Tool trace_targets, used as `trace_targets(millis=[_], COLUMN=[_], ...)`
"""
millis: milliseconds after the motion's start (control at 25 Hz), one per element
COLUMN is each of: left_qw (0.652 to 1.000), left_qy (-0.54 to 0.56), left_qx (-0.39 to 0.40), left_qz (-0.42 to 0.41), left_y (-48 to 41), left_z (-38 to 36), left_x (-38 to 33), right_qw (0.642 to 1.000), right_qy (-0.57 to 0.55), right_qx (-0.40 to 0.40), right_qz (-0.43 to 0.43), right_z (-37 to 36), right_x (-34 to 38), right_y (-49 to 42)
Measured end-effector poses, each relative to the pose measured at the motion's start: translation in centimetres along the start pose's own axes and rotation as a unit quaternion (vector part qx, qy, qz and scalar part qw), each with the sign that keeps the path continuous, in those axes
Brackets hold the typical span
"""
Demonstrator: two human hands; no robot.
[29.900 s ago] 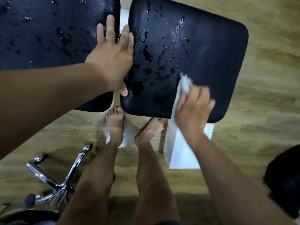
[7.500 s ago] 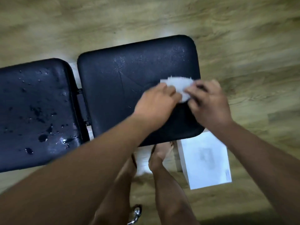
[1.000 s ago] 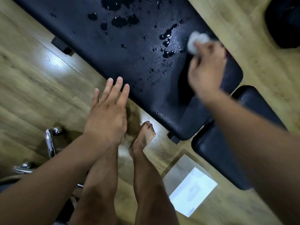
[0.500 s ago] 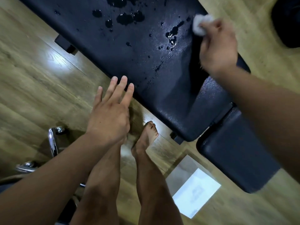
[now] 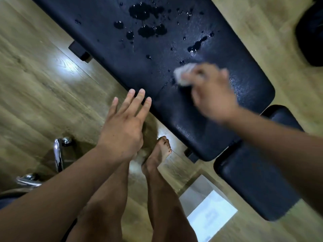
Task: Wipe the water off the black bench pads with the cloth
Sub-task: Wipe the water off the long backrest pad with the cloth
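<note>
The long black bench pad (image 5: pixel 157 70) runs diagonally across the top of the view, with water drops and small puddles (image 5: pixel 146 30) on its upper middle. A smaller black pad (image 5: pixel 253 180) sits at its lower right end and looks dry. My right hand (image 5: pixel 211 96), blurred with motion, presses a crumpled white cloth (image 5: pixel 184 74) onto the long pad. My left hand (image 5: pixel 124 124) hovers flat with fingers spread just off the pad's near edge, holding nothing.
Wooden floor all around. My bare legs and feet (image 5: pixel 157 154) stand beside the bench. A white box (image 5: pixel 209 212) lies on the floor under the smaller pad. Chrome chair legs (image 5: pixel 57 154) are at the lower left. A dark object (image 5: pixel 312 32) sits at the top right.
My right hand has swept the cloth from the pad's far edge toward the near side. The drops around its path are gone. My left hand stays beside the pad.
</note>
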State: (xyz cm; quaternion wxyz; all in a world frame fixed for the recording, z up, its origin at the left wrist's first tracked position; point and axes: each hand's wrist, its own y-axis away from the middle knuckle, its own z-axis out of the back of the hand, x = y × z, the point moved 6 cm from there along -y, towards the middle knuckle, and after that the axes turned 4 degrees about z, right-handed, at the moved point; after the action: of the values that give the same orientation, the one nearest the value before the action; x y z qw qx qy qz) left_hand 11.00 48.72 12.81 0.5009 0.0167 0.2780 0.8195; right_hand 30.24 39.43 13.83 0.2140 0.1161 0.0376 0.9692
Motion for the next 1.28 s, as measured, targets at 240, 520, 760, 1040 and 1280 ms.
trace_targets(millis=[240, 520, 760, 1040, 1280], left_qw=[0.997, 0.997, 0.995, 0.999, 0.999], left_qy=[-0.008, -0.055, -0.078, -0.011, -0.033], left_qx=[0.070, 0.018, 0.017, -0.038, -0.026], left_qz=[0.029, -0.041, -0.052, 0.000, 0.009], left_y=[-0.1, 0.1, -0.1, 0.2, -0.2], left_z=[0.3, 0.9, 0.7, 2.9, 3.3], left_x=[-0.4, 0.2, 0.8, 2.5, 3.7], right_qw=[0.952, 0.997, 0.980, 0.990, 0.994], right_qy=[-0.021, -0.081, 0.003, -0.056, -0.076], right_qx=[-0.077, 0.019, -0.048, -0.051, -0.062], right_qz=[-0.294, 0.001, -0.193, -0.118, 0.049], right_z=[2.9, -2.6, 2.8, -2.5, -0.5], right_x=[-8.9, 10.0, -8.8, 8.9, 7.3], right_y=[-3.7, 1.2, -5.1, 0.4, -0.6])
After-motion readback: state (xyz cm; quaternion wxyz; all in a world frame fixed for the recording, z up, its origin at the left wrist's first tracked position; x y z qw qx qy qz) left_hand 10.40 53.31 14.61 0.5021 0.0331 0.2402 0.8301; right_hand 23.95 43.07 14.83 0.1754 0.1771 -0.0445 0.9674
